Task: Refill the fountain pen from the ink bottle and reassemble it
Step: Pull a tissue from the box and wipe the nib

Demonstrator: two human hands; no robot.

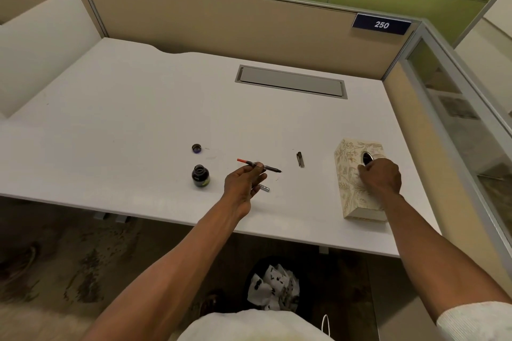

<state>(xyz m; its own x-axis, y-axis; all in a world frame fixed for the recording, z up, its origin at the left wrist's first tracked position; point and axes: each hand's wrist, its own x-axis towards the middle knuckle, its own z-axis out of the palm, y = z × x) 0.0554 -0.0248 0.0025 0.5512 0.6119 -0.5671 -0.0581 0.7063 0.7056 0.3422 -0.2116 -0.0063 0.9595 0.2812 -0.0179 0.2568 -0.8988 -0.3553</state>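
My left hand holds the pen's nib section with its red-ended converter level above the white desk, nib pointing right. The open ink bottle stands just left of that hand, and its cap lies behind it. A silver pen barrel lies on the desk, partly hidden under my left fingers. The dark pen cap rests further right. My right hand is on top of the floral tissue box, fingers bunched at its round opening; whether it pinches a tissue is hidden.
A grey cable hatch is set into the desk at the back. Beige partitions close the back and right side. Under the desk's front edge stands a black bin holding ink-stained tissues.
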